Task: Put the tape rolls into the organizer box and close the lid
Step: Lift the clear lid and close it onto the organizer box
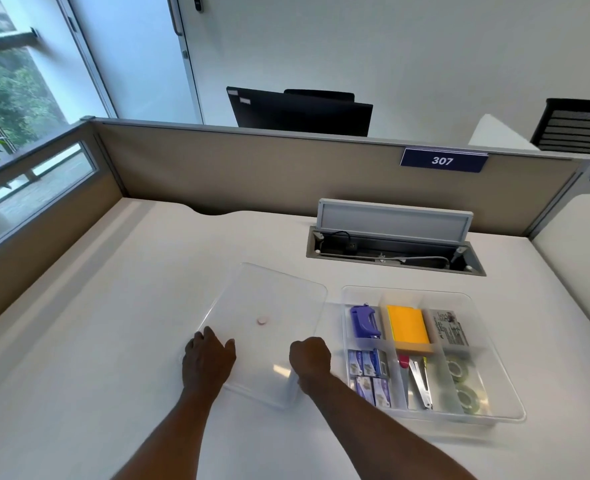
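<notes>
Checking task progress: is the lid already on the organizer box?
No, the clear lid lies on the desk left of the open organizer box, under both hands.

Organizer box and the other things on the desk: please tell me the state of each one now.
organizer box: open, no lid on it
lid: flat on the desk, left of the box
tape rolls: two, in the box's near right compartment
left hand: on the lid's near left edge
right hand: closed on the lid's near right edge
cable hatch: flap raised
</notes>
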A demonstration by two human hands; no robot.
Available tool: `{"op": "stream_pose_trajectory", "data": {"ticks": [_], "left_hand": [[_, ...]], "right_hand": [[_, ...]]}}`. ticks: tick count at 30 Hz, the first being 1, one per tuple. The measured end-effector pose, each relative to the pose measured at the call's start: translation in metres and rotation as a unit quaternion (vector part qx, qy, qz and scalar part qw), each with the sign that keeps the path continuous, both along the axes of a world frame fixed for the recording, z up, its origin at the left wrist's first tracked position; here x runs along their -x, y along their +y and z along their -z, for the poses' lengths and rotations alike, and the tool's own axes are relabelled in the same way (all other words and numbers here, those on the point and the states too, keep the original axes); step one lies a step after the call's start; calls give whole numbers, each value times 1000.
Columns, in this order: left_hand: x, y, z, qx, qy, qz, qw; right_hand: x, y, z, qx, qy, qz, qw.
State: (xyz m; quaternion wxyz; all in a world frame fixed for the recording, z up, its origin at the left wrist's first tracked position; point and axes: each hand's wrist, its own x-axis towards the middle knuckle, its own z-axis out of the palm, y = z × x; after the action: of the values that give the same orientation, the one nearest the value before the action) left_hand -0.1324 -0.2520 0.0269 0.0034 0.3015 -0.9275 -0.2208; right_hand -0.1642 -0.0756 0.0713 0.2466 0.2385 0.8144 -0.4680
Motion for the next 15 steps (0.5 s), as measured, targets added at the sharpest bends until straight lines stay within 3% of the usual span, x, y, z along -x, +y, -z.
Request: {"op": "stream_pose_trajectory", "data": {"ticks": [9,15], "left_hand": [[4,-12,0,-3,-1,-30,1000],[12,-14,-9,-81,49,-68,993]], "right_hand": [[30,-3,-9,99,22,52,993],[57,27,-45,160,94,-13,983]]}}
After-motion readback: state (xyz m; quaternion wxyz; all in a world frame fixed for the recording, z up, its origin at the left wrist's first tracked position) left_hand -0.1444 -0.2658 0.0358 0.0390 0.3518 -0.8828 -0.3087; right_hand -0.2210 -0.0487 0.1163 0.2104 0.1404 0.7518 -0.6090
